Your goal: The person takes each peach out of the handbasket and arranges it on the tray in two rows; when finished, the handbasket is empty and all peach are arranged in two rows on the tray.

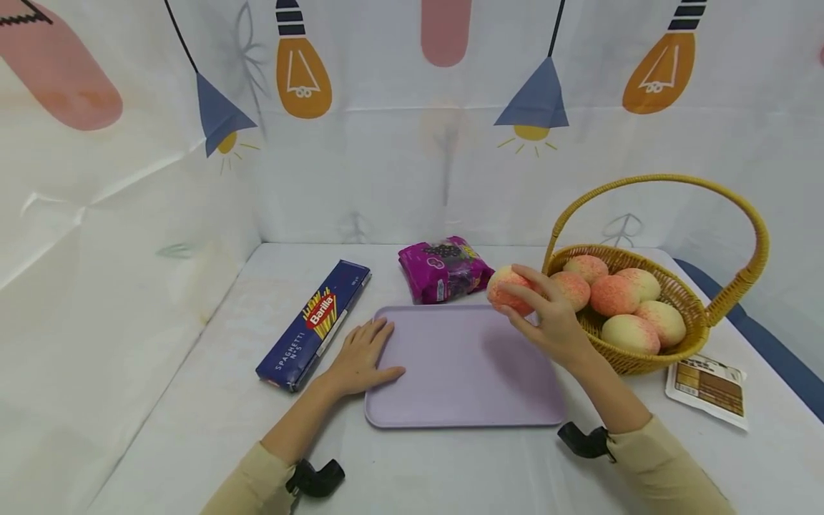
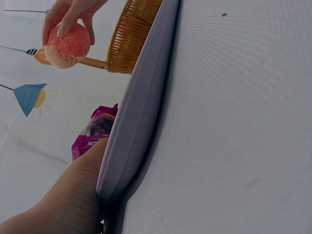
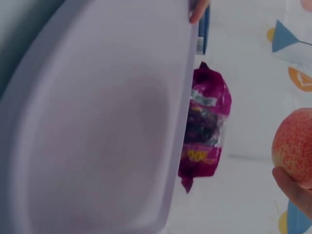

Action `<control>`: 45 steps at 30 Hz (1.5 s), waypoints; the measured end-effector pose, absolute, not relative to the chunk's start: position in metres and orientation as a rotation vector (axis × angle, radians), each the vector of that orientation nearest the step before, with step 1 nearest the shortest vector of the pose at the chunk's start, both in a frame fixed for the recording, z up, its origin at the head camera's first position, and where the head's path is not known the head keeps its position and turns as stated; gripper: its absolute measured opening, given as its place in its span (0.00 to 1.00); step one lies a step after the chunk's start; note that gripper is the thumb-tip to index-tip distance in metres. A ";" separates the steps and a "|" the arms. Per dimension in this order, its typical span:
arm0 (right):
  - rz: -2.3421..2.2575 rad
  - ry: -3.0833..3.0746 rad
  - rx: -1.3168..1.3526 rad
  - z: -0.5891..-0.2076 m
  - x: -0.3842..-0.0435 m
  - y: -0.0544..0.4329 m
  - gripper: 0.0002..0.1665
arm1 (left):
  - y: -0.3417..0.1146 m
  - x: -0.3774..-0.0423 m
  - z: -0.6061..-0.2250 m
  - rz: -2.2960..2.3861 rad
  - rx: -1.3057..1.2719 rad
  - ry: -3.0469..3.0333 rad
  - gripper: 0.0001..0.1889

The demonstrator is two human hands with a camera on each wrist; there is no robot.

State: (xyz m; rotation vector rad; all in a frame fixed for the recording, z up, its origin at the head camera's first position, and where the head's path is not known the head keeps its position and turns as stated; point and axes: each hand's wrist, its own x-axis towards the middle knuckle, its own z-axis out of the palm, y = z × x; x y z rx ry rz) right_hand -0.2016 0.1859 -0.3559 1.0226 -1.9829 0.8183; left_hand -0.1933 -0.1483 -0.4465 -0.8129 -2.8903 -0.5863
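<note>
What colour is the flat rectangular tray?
The tray is pale purple, shown best in the head view.

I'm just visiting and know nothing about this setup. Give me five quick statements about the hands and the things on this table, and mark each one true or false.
1. The right hand holds a peach. True.
2. The left hand grips the spaghetti box. False: it rests at the left edge of the tray.
3. Several more peaches sit in the wicker basket. True.
4. The spaghetti box lies inside the tray. False: it lies on the table, to the left of the tray.
5. The purple bag lies beyond the far edge of the tray. True.
</note>
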 end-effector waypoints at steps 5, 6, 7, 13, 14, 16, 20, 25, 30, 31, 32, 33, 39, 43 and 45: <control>0.853 -2.024 1.046 -0.359 -0.209 0.172 0.19 | -0.148 -0.194 -0.443 -0.591 -0.816 -2.890 0.45; 0.860 -2.038 1.044 -0.360 -0.210 0.169 0.21 | -0.148 -0.194 -0.443 -0.590 -0.816 -2.893 0.45; 0.865 -2.052 1.041 -0.362 -0.212 0.166 0.23 | -0.148 -0.195 -0.442 -0.590 -0.816 -2.897 0.45; 0.905 -2.137 1.056 -0.367 -0.218 0.147 0.22 | -0.149 -0.196 -0.444 -0.595 -0.803 -2.928 0.46; 0.904 -2.149 1.058 -0.368 -0.218 0.144 0.22 | -0.149 -0.196 -0.444 -0.597 -0.800 -2.930 0.46; 0.891 -2.168 1.057 -0.369 -0.219 0.139 0.21 | -0.149 -0.196 -0.444 -0.605 -0.797 -2.932 0.46; 0.891 -2.186 1.073 -0.370 -0.222 0.128 0.22 | -0.150 -0.195 -0.444 -0.616 -0.790 -2.935 0.46; 0.930 -2.183 1.118 -0.370 -0.229 0.114 0.21 | -0.150 -0.196 -0.446 -0.594 -0.779 -2.954 0.46; 0.951 -2.241 1.129 -0.373 -0.236 0.104 0.21 | -0.149 -0.197 -0.446 -0.589 -0.783 -2.939 0.46; 0.953 -2.254 1.127 -0.374 -0.237 0.102 0.21 | -0.148 -0.197 -0.446 -0.594 -0.783 -2.936 0.46; 0.960 -2.263 1.127 -0.375 -0.238 0.100 0.21 | -0.148 -0.197 -0.446 -0.602 -0.786 -2.926 0.46; 0.965 -2.272 1.128 -0.377 -0.239 0.099 0.20 | -0.148 -0.197 -0.445 -0.605 -0.786 -2.923 0.46; 0.982 -2.313 1.144 -0.387 -0.246 0.089 0.20 | -0.148 -0.196 -0.446 -0.591 -0.772 -2.944 0.47; 0.969 -2.366 1.168 -0.394 -0.250 0.086 0.20 | -0.148 -0.195 -0.447 -0.586 -0.774 -2.949 0.47; 0.974 -2.398 1.199 -0.396 -0.251 0.084 0.19 | -0.148 -0.195 -0.447 -0.592 -0.778 -2.942 0.46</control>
